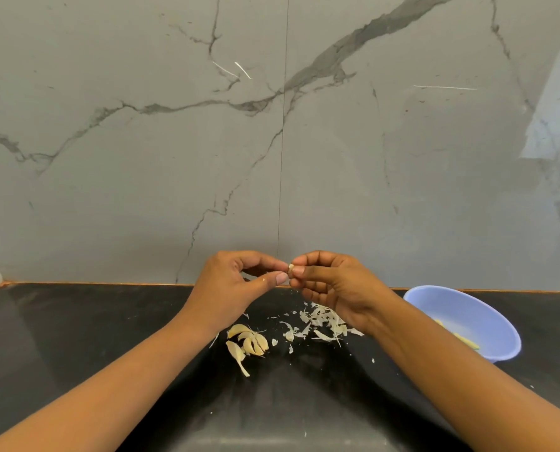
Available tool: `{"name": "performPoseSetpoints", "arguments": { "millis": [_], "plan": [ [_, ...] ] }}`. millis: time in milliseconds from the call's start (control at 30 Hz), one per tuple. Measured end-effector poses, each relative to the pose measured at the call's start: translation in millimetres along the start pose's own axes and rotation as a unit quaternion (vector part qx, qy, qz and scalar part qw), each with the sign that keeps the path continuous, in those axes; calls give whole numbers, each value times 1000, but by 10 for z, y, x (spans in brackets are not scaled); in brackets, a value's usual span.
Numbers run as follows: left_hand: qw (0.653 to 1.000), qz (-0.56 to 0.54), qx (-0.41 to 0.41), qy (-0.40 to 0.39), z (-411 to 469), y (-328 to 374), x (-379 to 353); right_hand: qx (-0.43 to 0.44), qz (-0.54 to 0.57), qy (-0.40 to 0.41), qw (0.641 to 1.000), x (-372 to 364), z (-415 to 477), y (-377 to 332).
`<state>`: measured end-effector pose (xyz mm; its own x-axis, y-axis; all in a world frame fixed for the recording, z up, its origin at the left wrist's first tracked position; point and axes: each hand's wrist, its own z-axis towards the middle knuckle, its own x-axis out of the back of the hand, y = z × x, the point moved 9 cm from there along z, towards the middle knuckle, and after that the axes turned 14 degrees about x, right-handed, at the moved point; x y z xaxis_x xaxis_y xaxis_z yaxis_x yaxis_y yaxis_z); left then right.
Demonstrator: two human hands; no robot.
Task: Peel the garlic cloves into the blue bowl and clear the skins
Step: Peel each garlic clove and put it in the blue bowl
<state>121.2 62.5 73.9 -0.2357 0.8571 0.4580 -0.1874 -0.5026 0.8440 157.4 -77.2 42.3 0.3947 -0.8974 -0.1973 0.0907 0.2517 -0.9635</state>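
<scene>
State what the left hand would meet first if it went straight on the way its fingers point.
The left hand pinches the small pale garlic clove; straight beyond that lies the right hand, probably at similar depth.

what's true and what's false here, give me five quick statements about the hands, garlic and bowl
1. The left hand and the right hand both pinch one garlic clove above the counter. True.
2. The blue bowl stands on the left. False: it stands on the right, beside the right forearm.
3. The blue bowl is empty. False: a few peeled cloves lie in it.
4. More loose cloves lie on the counter. True.
5. Skins lie scattered on the counter. True.
</scene>
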Motion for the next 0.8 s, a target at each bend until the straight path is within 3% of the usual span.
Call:
{"name": "performPoseSetpoints", "arguments": {
  "millis": [300, 800],
  "plan": [
    [998, -64, -1, 12, -48, 22, 10, 36, -74, -32, 996, -43, -20, -84],
    [988, 37, -120, 89, -184, 208, 105, 15, -116, -54, 992, -68, -67, -130]
  ]
}}
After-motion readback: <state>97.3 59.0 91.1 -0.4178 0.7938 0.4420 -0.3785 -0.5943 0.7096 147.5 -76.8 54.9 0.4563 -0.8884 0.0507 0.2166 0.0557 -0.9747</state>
